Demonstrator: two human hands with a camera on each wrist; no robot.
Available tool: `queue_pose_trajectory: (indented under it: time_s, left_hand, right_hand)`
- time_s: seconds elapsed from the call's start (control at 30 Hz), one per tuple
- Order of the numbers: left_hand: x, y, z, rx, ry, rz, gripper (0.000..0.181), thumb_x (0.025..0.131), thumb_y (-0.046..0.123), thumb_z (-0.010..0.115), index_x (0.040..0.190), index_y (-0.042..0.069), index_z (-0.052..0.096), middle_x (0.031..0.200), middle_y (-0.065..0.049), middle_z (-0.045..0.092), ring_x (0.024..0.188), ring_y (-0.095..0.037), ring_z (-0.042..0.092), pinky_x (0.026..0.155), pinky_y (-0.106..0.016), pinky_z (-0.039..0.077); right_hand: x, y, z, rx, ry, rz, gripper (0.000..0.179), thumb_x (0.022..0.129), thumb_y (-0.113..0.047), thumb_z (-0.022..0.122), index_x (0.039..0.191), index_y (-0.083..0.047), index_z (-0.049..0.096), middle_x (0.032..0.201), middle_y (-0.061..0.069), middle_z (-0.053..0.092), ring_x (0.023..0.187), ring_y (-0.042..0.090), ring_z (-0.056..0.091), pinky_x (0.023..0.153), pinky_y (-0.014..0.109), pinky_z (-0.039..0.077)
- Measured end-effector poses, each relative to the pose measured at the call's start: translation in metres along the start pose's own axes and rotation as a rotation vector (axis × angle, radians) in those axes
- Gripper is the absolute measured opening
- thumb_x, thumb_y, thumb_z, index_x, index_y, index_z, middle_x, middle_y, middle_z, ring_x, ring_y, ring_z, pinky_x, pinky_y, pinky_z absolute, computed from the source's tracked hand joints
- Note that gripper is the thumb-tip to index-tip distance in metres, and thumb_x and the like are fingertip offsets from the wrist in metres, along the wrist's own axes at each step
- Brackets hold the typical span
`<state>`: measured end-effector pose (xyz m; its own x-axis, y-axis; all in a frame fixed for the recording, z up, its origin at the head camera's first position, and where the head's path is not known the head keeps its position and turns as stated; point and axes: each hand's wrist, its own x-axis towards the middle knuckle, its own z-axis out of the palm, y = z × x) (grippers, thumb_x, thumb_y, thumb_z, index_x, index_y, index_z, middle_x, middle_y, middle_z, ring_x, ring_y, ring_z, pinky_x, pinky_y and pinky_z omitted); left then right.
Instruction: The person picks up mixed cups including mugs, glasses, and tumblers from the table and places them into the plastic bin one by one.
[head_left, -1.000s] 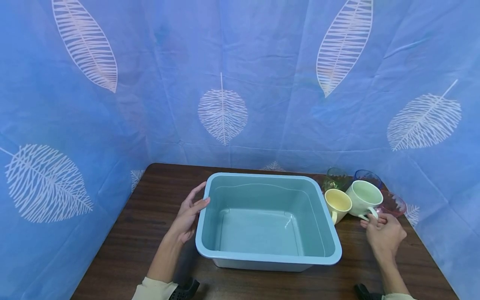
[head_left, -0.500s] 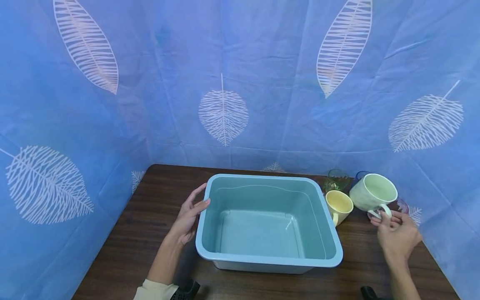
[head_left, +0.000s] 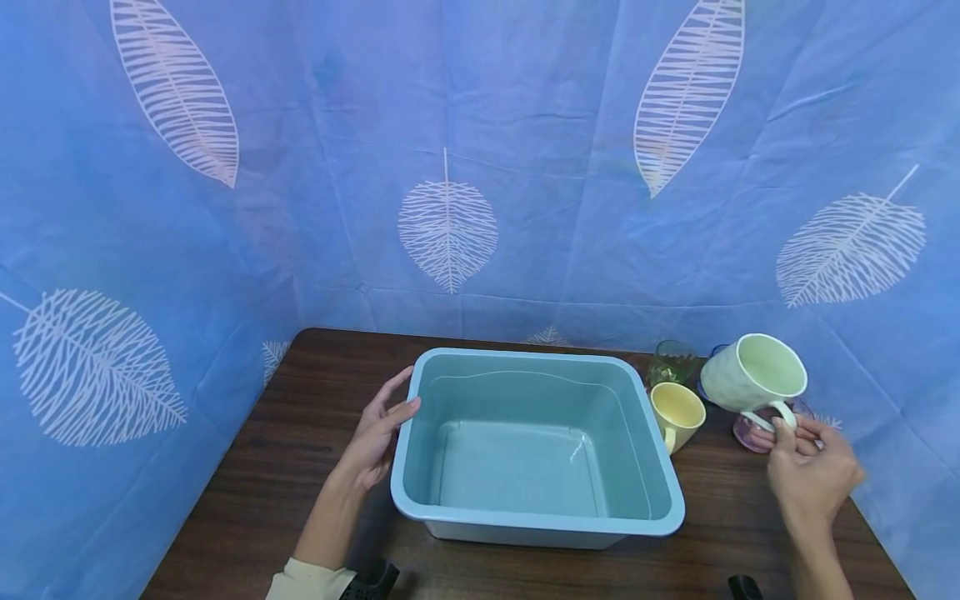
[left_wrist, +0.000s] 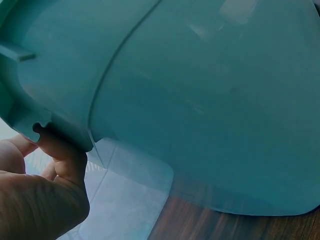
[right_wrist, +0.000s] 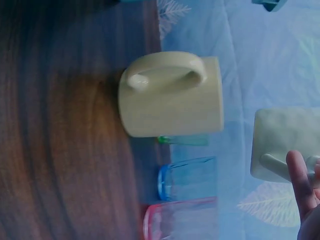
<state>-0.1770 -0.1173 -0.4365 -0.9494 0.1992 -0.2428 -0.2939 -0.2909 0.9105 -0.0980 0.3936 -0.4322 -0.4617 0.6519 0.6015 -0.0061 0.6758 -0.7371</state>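
Tub (head_left: pixel 517 458) left of mug (head_left: pixel 678 410), contact unclear.

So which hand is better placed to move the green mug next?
Right, I'd say: the right hand grips the green mug by its handle, while the left hand touches the tub's left rim.

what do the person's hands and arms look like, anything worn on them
The left hand and right hand are ungloved. A cream sleeve covers part of the left forearm, beside a black device; a second black device shows by the right forearm, with no sleeve in view there.
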Motion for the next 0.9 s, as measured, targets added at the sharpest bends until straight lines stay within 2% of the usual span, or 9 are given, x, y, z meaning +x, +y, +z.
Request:
queue_pose_trajectory:
  time_s: [0.07,0.17,0.3,0.4,0.5,0.63,0.73,0.83,0.9]
  left_hand:
    - [0.0,0.0,0.0,-0.002,0.002,-0.001,0.058,0.105,0.018,0.062,0.158,0.024,0.04,0.124,-0.014,0.069,0.098,-0.02,0.075,0.093,-0.055,0.057]
    - [0.0,0.0,0.0,-0.003,0.007,0.002,0.058,0.105,0.018,0.062,0.158,0.024,0.041,0.126,-0.015,0.069,0.099,-0.021,0.075,0.093,-0.055,0.057]
    - [0.001,-0.001,0.0,0.01,-0.005,0.013,0.058,0.105,0.018,0.061,0.159,0.022,0.039,0.122,-0.012,0.07,0.098,-0.019,0.075,0.091,-0.052,0.059]
    - [0.0,0.0,0.0,0.014,-0.015,0.017,0.059,0.105,0.017,0.061,0.16,0.021,0.038,0.119,-0.01,0.071,0.096,-0.018,0.075,0.09,-0.05,0.06]
    - [0.0,0.0,0.001,0.015,-0.017,0.014,0.06,0.105,0.018,0.061,0.16,0.021,0.037,0.118,-0.008,0.071,0.096,-0.017,0.075,0.09,-0.049,0.06]
    - [0.0,0.0,0.001,0.008,-0.015,0.01,0.06,0.106,0.018,0.061,0.16,0.021,0.037,0.121,-0.009,0.07,0.098,-0.018,0.074,0.09,-0.048,0.06]
    - [-0.001,0.0,0.001,0.006,-0.013,0.007,0.059,0.105,0.018,0.061,0.16,0.021,0.038,0.124,-0.011,0.069,0.099,-0.018,0.074,0.091,-0.048,0.06]
    - [-0.001,0.0,0.001,0.01,-0.008,0.005,0.059,0.105,0.018,0.061,0.16,0.021,0.039,0.125,-0.012,0.068,0.101,-0.019,0.074,0.092,-0.048,0.06]
    - [-0.001,-0.001,0.001,0.012,-0.007,0.006,0.059,0.105,0.018,0.062,0.159,0.022,0.039,0.126,-0.012,0.068,0.102,-0.021,0.073,0.092,-0.048,0.06]
  right_hand:
    - [0.001,-0.004,0.0,-0.004,0.02,-0.028,0.02,0.086,0.002,0.076,0.098,0.017,0.072,0.078,-0.05,0.045,0.071,-0.031,0.044,0.086,0.001,0.042]
    - [0.003,-0.011,-0.001,-0.004,0.037,-0.057,0.021,0.084,0.001,0.079,0.098,0.016,0.073,0.078,-0.05,0.045,0.078,-0.029,0.044,0.087,0.005,0.037]
    - [0.004,-0.021,-0.002,0.007,0.008,-0.062,0.02,0.086,0.001,0.078,0.099,0.015,0.073,0.076,-0.049,0.046,0.071,-0.032,0.045,0.079,0.002,0.034]
    - [0.004,-0.029,-0.004,0.045,-0.041,-0.049,0.014,0.087,0.004,0.076,0.096,0.013,0.071,0.075,-0.047,0.049,0.064,-0.03,0.049,0.072,-0.002,0.042]
    - [0.002,-0.037,-0.005,0.115,-0.09,-0.024,0.011,0.087,0.008,0.074,0.094,0.0,0.07,0.073,-0.042,0.054,0.058,-0.023,0.054,0.057,-0.001,0.044]
    - [0.001,-0.047,-0.005,0.226,-0.146,-0.004,0.029,0.087,0.012,0.071,0.092,-0.017,0.068,0.068,-0.033,0.061,0.055,-0.015,0.06,0.053,0.003,0.049]
    - [0.0,-0.052,-0.005,0.31,-0.185,-0.004,0.033,0.087,0.016,0.068,0.093,-0.016,0.068,0.068,-0.026,0.067,0.055,-0.009,0.065,0.054,0.008,0.052]
    - [-0.001,-0.057,-0.005,0.457,-0.242,0.01,0.027,0.088,0.021,0.065,0.096,-0.004,0.07,0.072,-0.012,0.073,0.055,0.001,0.07,0.054,0.016,0.056]
    - [-0.003,-0.06,-0.004,0.496,-0.262,-0.005,0.026,0.088,0.023,0.064,0.098,-0.001,0.071,0.076,-0.009,0.074,0.056,0.003,0.071,0.054,0.018,0.057]
